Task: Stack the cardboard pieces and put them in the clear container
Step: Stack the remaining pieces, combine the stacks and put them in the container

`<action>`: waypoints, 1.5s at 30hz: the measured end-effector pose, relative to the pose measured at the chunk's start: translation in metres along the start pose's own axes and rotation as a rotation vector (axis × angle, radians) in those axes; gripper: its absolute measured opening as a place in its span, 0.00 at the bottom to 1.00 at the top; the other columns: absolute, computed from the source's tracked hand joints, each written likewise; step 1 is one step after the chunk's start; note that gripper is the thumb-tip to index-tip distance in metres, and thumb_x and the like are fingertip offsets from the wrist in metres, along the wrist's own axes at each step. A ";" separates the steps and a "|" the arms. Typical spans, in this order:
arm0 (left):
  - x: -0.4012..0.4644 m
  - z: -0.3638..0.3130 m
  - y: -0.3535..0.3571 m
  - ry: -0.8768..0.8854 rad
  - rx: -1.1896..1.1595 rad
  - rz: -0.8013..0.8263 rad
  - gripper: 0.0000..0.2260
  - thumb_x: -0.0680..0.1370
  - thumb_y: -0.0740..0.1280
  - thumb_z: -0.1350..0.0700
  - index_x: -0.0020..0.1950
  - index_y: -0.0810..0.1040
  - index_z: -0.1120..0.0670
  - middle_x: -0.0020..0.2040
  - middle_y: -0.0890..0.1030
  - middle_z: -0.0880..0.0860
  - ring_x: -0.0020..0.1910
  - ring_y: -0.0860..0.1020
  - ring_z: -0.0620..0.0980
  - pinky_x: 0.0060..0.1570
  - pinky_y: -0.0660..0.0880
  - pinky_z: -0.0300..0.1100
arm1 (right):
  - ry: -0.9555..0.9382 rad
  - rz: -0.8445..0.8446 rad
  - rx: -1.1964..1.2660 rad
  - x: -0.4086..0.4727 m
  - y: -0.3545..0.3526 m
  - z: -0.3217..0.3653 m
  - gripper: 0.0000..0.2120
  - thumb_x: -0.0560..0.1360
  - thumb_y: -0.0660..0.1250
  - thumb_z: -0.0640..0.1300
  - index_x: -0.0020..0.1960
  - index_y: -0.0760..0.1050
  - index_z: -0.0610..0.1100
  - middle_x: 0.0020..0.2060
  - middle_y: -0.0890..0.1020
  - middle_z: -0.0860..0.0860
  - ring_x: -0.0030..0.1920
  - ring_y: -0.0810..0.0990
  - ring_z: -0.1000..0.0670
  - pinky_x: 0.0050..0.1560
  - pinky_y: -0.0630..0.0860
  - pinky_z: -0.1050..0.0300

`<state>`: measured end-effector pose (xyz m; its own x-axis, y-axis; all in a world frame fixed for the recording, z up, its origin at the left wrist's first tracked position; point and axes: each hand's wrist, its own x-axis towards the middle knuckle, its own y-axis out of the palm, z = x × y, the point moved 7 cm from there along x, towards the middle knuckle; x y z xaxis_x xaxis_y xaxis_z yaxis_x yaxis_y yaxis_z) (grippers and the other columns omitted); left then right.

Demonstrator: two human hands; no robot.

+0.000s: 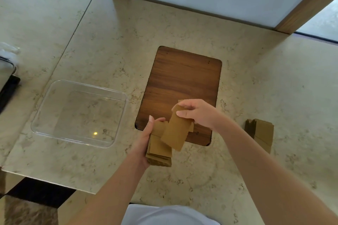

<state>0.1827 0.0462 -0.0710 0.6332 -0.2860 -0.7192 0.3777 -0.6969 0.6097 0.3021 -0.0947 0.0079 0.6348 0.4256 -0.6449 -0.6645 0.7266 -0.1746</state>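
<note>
1. Left hand [146,139] had its grip closed on a stack [159,151] of flat brown cardboard pieces above the marbled tabletop [256,87].
2. Right hand [197,113] pinched one rectangular piece [174,131] over the stack.
3. Clear container [45,104], rounded corners, sat left; more cardboard [261,131] lay right.

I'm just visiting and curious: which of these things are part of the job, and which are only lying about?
Part of the job:
- stack in the left hand
- single piece in the right hand
- spare pile on the counter
- clear container, nothing in it

Lying about:
- wooden board
- dark items at the left edge, too cut off to identify
</note>
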 end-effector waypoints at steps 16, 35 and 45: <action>-0.012 0.024 0.041 -0.065 0.021 0.172 0.27 0.64 0.85 0.46 0.57 0.86 0.60 0.48 0.83 0.66 0.41 0.83 0.59 0.41 0.83 0.52 | -0.161 -0.139 0.062 -0.031 0.049 -0.024 0.05 0.76 0.72 0.58 0.52 0.83 0.67 0.57 0.78 0.60 0.57 0.76 0.64 0.50 0.78 0.66; 0.002 -0.017 0.014 -0.001 0.058 -0.011 0.29 0.68 0.80 0.54 0.68 0.79 0.51 0.52 0.85 0.60 0.45 0.85 0.57 0.41 0.82 0.52 | 0.350 -0.700 -0.438 0.029 -0.008 -0.053 0.38 0.70 0.79 0.56 0.73 0.66 0.44 0.67 0.75 0.45 0.69 0.70 0.41 0.67 0.68 0.43; -0.014 -0.019 0.030 0.072 0.200 0.010 0.45 0.59 0.82 0.33 0.71 0.78 0.51 0.60 0.85 0.61 0.53 0.84 0.59 0.46 0.83 0.54 | 0.059 -0.426 0.472 -0.044 0.007 -0.030 0.10 0.81 0.67 0.54 0.56 0.82 0.51 0.46 0.87 0.55 0.46 0.85 0.54 0.42 0.81 0.58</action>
<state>0.1980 0.0421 -0.0358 0.6857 -0.2508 -0.6833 0.2341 -0.8129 0.5333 0.2576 -0.1252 0.0128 0.7733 0.0266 -0.6334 -0.1054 0.9906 -0.0870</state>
